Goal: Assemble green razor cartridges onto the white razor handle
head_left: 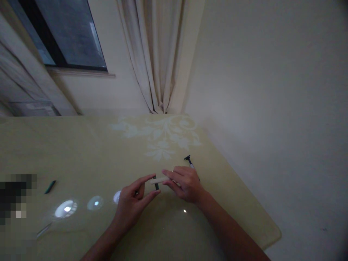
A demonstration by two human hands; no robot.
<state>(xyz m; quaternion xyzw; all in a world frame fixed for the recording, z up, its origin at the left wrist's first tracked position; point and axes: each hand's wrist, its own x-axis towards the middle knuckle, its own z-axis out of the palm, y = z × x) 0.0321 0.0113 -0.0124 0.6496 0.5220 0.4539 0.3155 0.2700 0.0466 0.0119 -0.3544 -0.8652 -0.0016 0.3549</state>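
My left hand [136,195] pinches a narrow dark green bar [157,186] by its two ends, between thumb and index finger. It looks like a razor cartridge. My right hand [185,183] grips a pale flat stick [160,179], whose rounded tip lies across the cartridge, seemingly touching it. The stick's other end is hidden in my fingers. Just beyond the right hand lies a razor [190,162] with a black head and a dark and light handle, partly covered by that hand.
A glossy yellowish table [95,156] with a white floral pattern spans the view. On its left are a dark green piece [50,187], a thin shiny strip [44,230] and a pixelated dark area. Walls, a curtain [154,54] and a window [73,32] stand beyond.
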